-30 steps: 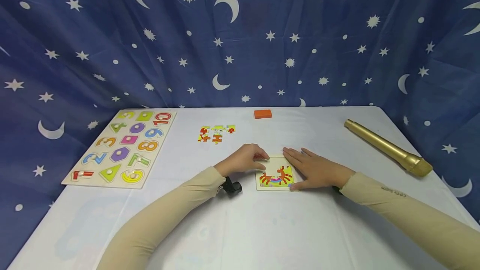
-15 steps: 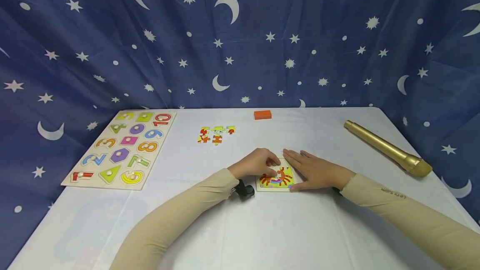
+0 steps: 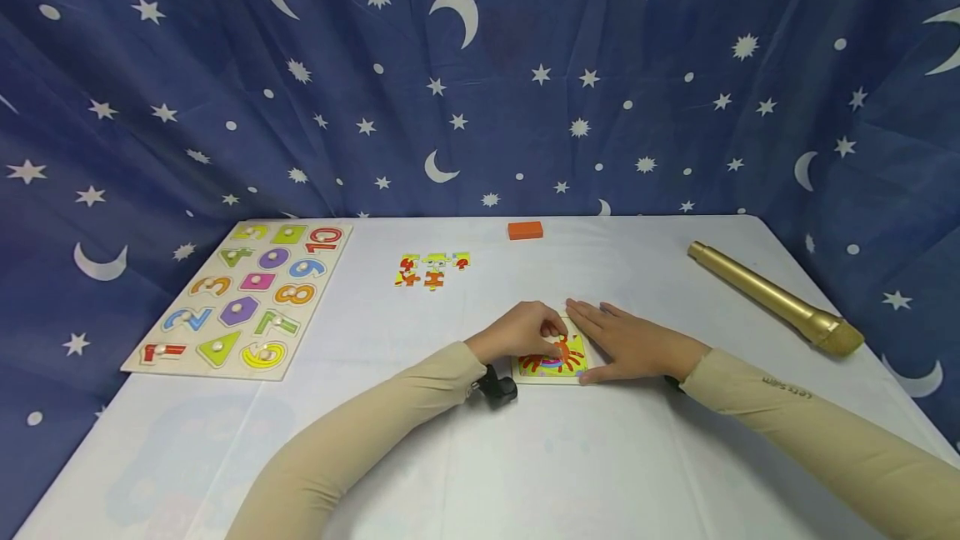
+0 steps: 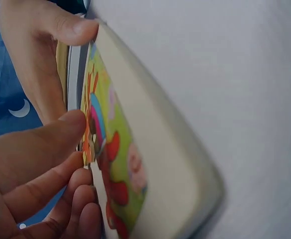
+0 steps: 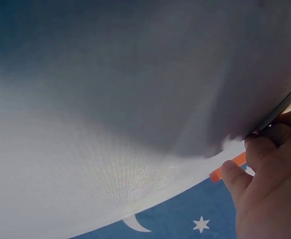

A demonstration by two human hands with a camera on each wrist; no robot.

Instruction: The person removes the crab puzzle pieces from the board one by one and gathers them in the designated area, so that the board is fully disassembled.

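Observation:
A small square puzzle board (image 4: 160,129) with a pale wooden border lies on the white table, its lower part filled with a red crab on yellow-green. My left hand (image 3: 519,332) reaches over its left side and covers part of the picture. In the left wrist view, that thumb and forefinger pinch a small orange-and-yellow puzzle piece (image 4: 89,143) at the picture's surface; much of it is hidden by the fingers. Along the board's right border lies my right hand (image 3: 632,343), its fingers stretched out and the thumb at the lower right corner.
Several loose puzzle pieces (image 3: 434,279) lie beyond the board to the left. An orange block (image 3: 525,230) sits near the far edge. A number-and-shape board (image 3: 243,294) occupies the left, a gold toy microphone (image 3: 776,297) the right. A starry blue curtain (image 3: 480,90) hangs behind.
My left hand has moved right, from the board's left edge to over the middle of the crab picture. The right hand stays at the right border.

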